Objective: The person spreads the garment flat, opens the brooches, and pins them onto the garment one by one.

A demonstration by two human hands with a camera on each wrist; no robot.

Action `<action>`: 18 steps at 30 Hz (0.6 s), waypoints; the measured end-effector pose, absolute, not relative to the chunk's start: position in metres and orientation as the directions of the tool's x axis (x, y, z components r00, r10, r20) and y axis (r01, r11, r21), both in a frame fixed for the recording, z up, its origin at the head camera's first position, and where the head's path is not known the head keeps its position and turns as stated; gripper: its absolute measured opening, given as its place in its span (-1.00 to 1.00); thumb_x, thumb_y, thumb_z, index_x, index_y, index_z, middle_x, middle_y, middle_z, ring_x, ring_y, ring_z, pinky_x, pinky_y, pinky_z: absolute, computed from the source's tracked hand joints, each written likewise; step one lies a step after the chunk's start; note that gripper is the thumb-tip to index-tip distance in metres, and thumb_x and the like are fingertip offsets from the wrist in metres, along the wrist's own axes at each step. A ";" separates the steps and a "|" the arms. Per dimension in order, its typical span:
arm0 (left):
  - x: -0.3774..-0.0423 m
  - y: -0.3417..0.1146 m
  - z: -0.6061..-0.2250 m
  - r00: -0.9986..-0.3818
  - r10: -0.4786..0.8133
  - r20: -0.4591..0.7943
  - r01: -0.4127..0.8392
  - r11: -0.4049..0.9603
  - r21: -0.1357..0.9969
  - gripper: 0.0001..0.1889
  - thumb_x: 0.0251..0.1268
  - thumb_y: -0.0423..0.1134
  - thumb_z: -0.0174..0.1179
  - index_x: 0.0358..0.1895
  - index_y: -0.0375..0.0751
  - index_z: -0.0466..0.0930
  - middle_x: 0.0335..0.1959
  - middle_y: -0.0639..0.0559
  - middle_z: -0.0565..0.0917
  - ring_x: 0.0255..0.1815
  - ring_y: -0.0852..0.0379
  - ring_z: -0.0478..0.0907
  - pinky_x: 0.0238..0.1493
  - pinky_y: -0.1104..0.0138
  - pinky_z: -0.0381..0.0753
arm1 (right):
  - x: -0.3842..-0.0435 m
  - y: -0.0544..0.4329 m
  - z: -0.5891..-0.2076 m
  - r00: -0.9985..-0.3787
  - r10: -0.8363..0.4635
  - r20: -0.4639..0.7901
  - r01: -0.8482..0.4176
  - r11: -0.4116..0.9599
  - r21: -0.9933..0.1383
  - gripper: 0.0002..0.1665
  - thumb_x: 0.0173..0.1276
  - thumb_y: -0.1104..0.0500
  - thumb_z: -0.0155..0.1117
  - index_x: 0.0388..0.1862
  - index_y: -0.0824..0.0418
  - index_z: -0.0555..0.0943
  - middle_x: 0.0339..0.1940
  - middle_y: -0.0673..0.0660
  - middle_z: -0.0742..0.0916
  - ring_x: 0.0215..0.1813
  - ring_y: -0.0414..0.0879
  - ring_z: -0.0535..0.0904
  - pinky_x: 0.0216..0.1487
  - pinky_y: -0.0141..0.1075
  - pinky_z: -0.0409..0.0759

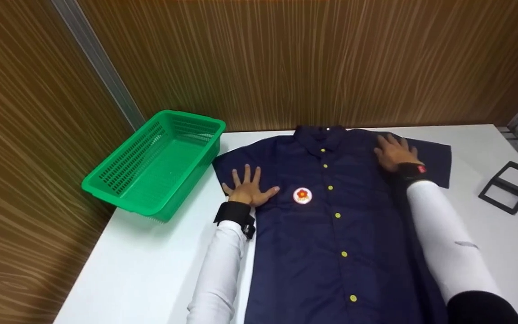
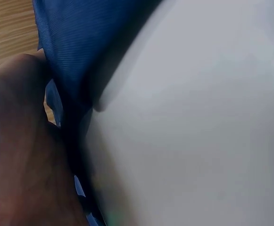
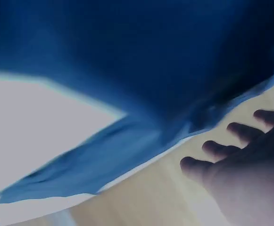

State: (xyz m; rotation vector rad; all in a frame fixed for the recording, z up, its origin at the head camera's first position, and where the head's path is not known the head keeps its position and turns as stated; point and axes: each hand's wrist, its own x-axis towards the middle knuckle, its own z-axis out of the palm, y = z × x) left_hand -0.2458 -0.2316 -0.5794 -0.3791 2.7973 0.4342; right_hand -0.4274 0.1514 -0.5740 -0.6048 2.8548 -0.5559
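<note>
A dark navy short-sleeved shirt (image 1: 299,243) lies front up in the head view, its collar toward the wall. Yellow buttons run down its middle, and a round white badge (image 1: 302,195) with a red flower sits on the chest. My left hand (image 1: 247,191), fingers spread, rests on the cloth where the left-side sleeve meets the body. At the opposite shoulder is my right hand (image 1: 396,153), slightly blurred, its fingers extended. In the right wrist view the right hand (image 3: 250,174) has straight, separated fingers beside the blue cloth (image 3: 141,61). Neither hand grips anything.
A green plastic basket (image 1: 187,180) with slotted sides stands at the left of the white table (image 1: 142,270). On the right lies a black folding frame-like stand (image 1: 511,186). Wood-patterned panels (image 1: 263,63) rise behind the table and to its left.
</note>
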 end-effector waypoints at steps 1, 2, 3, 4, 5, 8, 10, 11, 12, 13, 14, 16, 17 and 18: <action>-0.245 -0.233 -0.579 -0.925 -0.217 -0.313 -0.301 0.919 0.254 0.08 0.27 0.64 -0.14 0.72 0.16 -0.22 0.76 -0.03 -0.31 0.73 -0.34 -0.49 0.54 -0.48 -0.23 | -0.427 0.158 -0.574 -0.897 -0.422 -0.134 -0.339 0.850 -0.403 -0.22 0.69 -0.12 -0.31 0.68 0.28 -0.01 0.67 0.51 0.02 0.61 0.67 -0.20 0.45 0.62 -0.20; -0.243 -0.233 -0.579 -0.924 -0.221 -0.312 -0.304 0.919 0.250 0.08 0.27 0.64 -0.14 0.72 0.17 -0.22 0.76 -0.02 -0.31 0.73 -0.34 -0.48 0.54 -0.47 -0.23 | -0.426 0.163 -0.574 -0.892 -0.419 -0.171 -0.322 0.853 -0.410 -0.18 0.69 -0.19 -0.32 0.70 0.27 -0.06 0.68 0.52 -0.04 0.61 0.68 -0.25 0.45 0.62 -0.25; -0.243 -0.234 -0.579 -0.924 -0.222 -0.311 -0.304 0.919 0.249 0.08 0.27 0.64 -0.14 0.72 0.17 -0.22 0.76 -0.02 -0.31 0.73 -0.34 -0.48 0.54 -0.47 -0.23 | -0.425 0.168 -0.574 -0.888 -0.415 -0.199 -0.307 0.856 -0.416 -0.13 0.68 -0.24 -0.34 0.70 0.26 -0.09 0.68 0.52 -0.08 0.60 0.70 -0.30 0.45 0.63 -0.28; -0.242 -0.235 -0.578 -0.926 -0.219 -0.308 -0.301 0.920 0.252 0.08 0.27 0.64 -0.14 0.72 0.16 -0.23 0.76 -0.02 -0.31 0.73 -0.34 -0.48 0.54 -0.47 -0.23 | -0.423 0.171 -0.573 -0.885 -0.408 -0.224 -0.292 0.862 -0.415 -0.10 0.67 -0.29 -0.35 0.71 0.25 -0.12 0.68 0.52 -0.11 0.59 0.70 -0.32 0.44 0.63 -0.30; -0.242 -0.236 -0.579 -0.928 -0.215 -0.304 -0.295 0.923 0.247 0.10 0.25 0.66 -0.15 0.72 0.16 -0.21 0.76 -0.03 -0.30 0.73 -0.35 -0.47 0.54 -0.49 -0.22 | -0.421 0.174 -0.572 -0.883 -0.401 -0.244 -0.279 0.867 -0.412 -0.06 0.66 -0.33 -0.36 0.71 0.25 -0.15 0.68 0.52 -0.14 0.59 0.70 -0.35 0.43 0.64 -0.32; -0.241 -0.236 -0.575 -0.930 -0.211 -0.301 -0.291 0.923 0.253 0.09 0.27 0.65 -0.15 0.72 0.16 -0.21 0.76 -0.03 -0.29 0.74 -0.34 -0.46 0.54 -0.48 -0.22 | -0.414 0.179 -0.565 -0.890 -0.375 -0.261 -0.249 0.877 -0.410 -0.02 0.65 -0.35 -0.37 0.70 0.28 -0.20 0.67 0.53 -0.19 0.59 0.70 -0.39 0.41 0.66 -0.34; -0.244 -0.237 -0.578 -0.932 -0.211 -0.295 -0.287 0.925 0.248 0.10 0.24 0.67 -0.15 0.72 0.16 -0.20 0.77 -0.03 -0.28 0.74 -0.35 -0.45 0.53 -0.49 -0.21 | -0.412 0.181 -0.563 -0.892 -0.370 -0.261 -0.245 0.878 -0.411 -0.01 0.65 -0.36 -0.36 0.70 0.29 -0.23 0.66 0.54 -0.20 0.58 0.70 -0.40 0.41 0.66 -0.35; -0.246 -0.237 -0.581 -0.932 -0.211 -0.294 -0.286 0.927 0.242 0.11 0.22 0.68 -0.16 0.72 0.16 -0.20 0.77 -0.03 -0.28 0.74 -0.35 -0.45 0.53 -0.49 -0.21 | -0.411 0.182 -0.563 -0.891 -0.372 -0.259 -0.246 0.877 -0.412 0.00 0.64 -0.36 -0.36 0.70 0.29 -0.25 0.66 0.54 -0.20 0.58 0.71 -0.40 0.41 0.66 -0.34; -0.247 -0.237 -0.581 -0.931 -0.211 -0.297 -0.288 0.926 0.245 0.11 0.23 0.68 -0.16 0.72 0.16 -0.20 0.77 -0.02 -0.28 0.74 -0.35 -0.45 0.54 -0.48 -0.21 | -0.411 0.182 -0.564 -0.892 -0.374 -0.256 -0.250 0.877 -0.411 0.01 0.64 -0.36 -0.35 0.70 0.29 -0.26 0.66 0.55 -0.21 0.58 0.71 -0.40 0.41 0.66 -0.34; -0.247 -0.236 -0.581 -0.930 -0.209 -0.302 -0.288 0.926 0.243 0.11 0.23 0.67 -0.15 0.72 0.16 -0.20 0.77 -0.02 -0.29 0.74 -0.34 -0.46 0.54 -0.48 -0.22 | -0.410 0.183 -0.565 -0.890 -0.376 -0.257 -0.252 0.877 -0.408 0.01 0.64 -0.36 -0.35 0.70 0.28 -0.27 0.66 0.55 -0.21 0.58 0.71 -0.40 0.40 0.66 -0.33; -0.248 -0.236 -0.583 -0.930 -0.206 -0.305 -0.285 0.927 0.244 0.11 0.23 0.67 -0.15 0.72 0.17 -0.21 0.76 -0.02 -0.30 0.73 -0.34 -0.47 0.54 -0.48 -0.23 | -0.410 0.184 -0.567 -0.888 -0.378 -0.263 -0.256 0.879 -0.401 0.02 0.64 -0.37 -0.36 0.70 0.28 -0.28 0.66 0.55 -0.22 0.58 0.71 -0.40 0.40 0.66 -0.32; -0.249 -0.236 -0.586 -0.929 -0.198 -0.312 -0.281 0.927 0.248 0.12 0.22 0.68 -0.15 0.72 0.17 -0.23 0.76 -0.02 -0.32 0.73 -0.34 -0.50 0.54 -0.49 -0.26 | -0.408 0.187 -0.570 -0.883 -0.383 -0.270 -0.265 0.883 -0.387 0.02 0.63 -0.38 -0.37 0.70 0.29 -0.27 0.66 0.55 -0.22 0.58 0.72 -0.41 0.38 0.69 -0.32; -0.249 -0.236 -0.586 -0.928 -0.196 -0.316 -0.282 0.926 0.253 0.12 0.22 0.68 -0.15 0.72 0.17 -0.24 0.76 -0.02 -0.34 0.73 -0.34 -0.51 0.54 -0.48 -0.26 | -0.407 0.189 -0.572 -0.882 -0.383 -0.275 -0.268 0.887 -0.377 0.02 0.63 -0.38 -0.38 0.70 0.29 -0.26 0.66 0.55 -0.22 0.58 0.72 -0.41 0.36 0.70 -0.31; -0.249 -0.235 -0.587 -0.927 -0.196 -0.318 -0.283 0.925 0.255 0.12 0.23 0.68 -0.15 0.72 0.18 -0.25 0.76 -0.01 -0.34 0.73 -0.34 -0.52 0.54 -0.48 -0.27 | -0.406 0.191 -0.572 -0.880 -0.383 -0.282 -0.269 0.890 -0.369 0.03 0.63 -0.40 -0.39 0.70 0.29 -0.25 0.66 0.55 -0.21 0.57 0.72 -0.41 0.35 0.70 -0.31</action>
